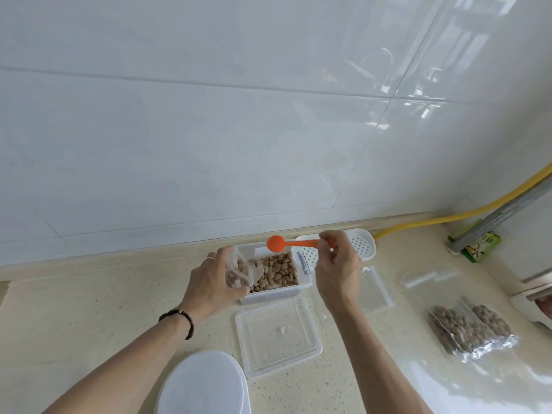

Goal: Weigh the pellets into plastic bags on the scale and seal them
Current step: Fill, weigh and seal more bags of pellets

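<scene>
Head view, landmark: the clear rectangular plastic tub [276, 289] of tan pellets [276, 271] stands on my speckled beige surface [89, 318], near the white tiled wall.
My left hand [209, 282]: my grip is closed around a small clear plastic bag [237, 271], held open at the tub's left end; a few pellets lie in the bag.
My right hand [339, 268]: my grip pinches the handle of an orange plastic measuring spoon [294, 243]; its round bowl hangs above the tub's far edge.
Clear square plastic lid [277, 334]: flat on the surface, just on the near side of the tub.
Two filled clear bags of pellets [470, 328]: lying on the surface well to the right of the tub.
White perforated plastic tray [363, 245]: beyond the tub's right end, by the wall.
White round lid [204, 383]: nearest me, left of the square lid.
Scale: I cannot make one out.
</scene>
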